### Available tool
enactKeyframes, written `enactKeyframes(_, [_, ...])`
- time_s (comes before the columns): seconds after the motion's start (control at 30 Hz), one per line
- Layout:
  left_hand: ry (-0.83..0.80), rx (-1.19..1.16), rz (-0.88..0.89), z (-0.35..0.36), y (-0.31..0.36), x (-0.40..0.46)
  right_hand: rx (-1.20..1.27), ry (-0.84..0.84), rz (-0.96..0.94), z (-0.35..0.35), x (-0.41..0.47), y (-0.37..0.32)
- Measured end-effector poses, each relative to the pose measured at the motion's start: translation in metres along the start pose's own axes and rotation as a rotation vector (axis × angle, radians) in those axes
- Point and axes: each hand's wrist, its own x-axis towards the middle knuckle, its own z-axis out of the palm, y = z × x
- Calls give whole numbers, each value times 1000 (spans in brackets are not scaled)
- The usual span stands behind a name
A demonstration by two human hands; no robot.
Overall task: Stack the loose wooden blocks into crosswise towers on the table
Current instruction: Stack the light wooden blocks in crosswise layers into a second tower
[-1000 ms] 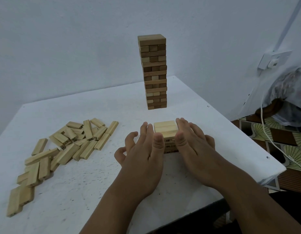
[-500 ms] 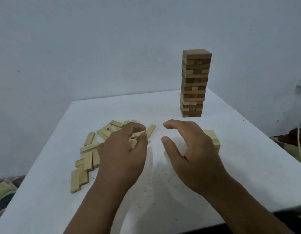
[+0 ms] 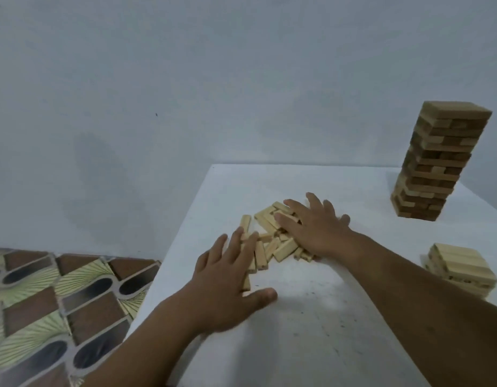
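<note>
Both hands have left the short stack and are now lying on the loose blocks (image 3: 272, 241) at mid-frame. The left hand (image 3: 227, 286) and right hand (image 3: 315, 227) are resting flat, fingers spread. The short stack (image 3: 459, 268) is sitting at right on the tabletop (image 3: 311, 317), the tall tower (image 3: 440, 163) above it.

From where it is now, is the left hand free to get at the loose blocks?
Probably yes. The left hand lies flat, its fingers already over the near edge of the loose blocks; the right hand covers only the far side.
</note>
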Motion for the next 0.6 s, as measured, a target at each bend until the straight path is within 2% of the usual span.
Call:
enactKeyframes(0.13, [76, -30, 14, 5, -3, 2, -66, -34, -152, 5, 6, -12])
enactKeyframes(0.27, [145, -131, 14, 6, -3, 16, -28, 89, -246, 13, -9, -13])
enactKeyframes(0.47, [133, -217, 4, -1, 4, 51, -28, 107, -261, 21, -45, -8])
enactKeyframes(0.6, [211, -326, 132, 0, 14, 51, 12, 111, -240, 11, -60, 2])
